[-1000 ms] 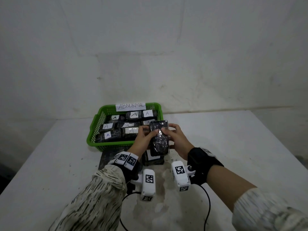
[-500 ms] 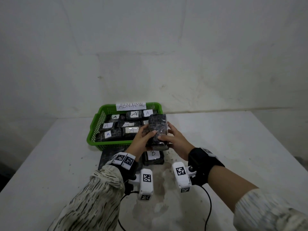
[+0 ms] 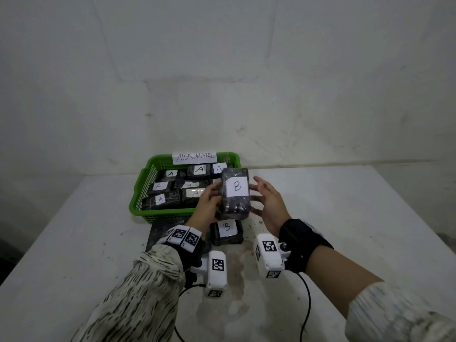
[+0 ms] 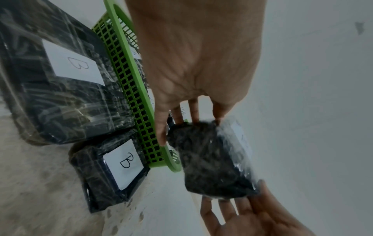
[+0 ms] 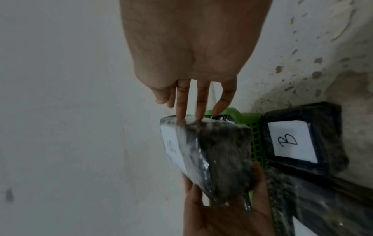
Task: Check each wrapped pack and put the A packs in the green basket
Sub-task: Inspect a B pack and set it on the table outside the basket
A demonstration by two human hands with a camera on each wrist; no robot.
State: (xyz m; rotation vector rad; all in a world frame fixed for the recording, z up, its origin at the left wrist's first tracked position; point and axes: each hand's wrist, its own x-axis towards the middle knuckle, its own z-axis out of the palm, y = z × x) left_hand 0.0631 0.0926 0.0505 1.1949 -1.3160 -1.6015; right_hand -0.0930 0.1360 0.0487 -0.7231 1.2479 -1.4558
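Check step: pack [image 3: 235,193] held upright between left hand [image 3: 208,202], fingers curled round its edge, and right hand [image 3: 267,201], straight fingers steadying it. Label reads B. Basket [image 3: 140,193] just beyond left hand. Next, judged: set aside, not binned.

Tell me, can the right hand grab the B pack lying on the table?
Probably yes. The right hand hovers just above the B pack on the table, nothing between them, but its fingers first must let go of the held pack.
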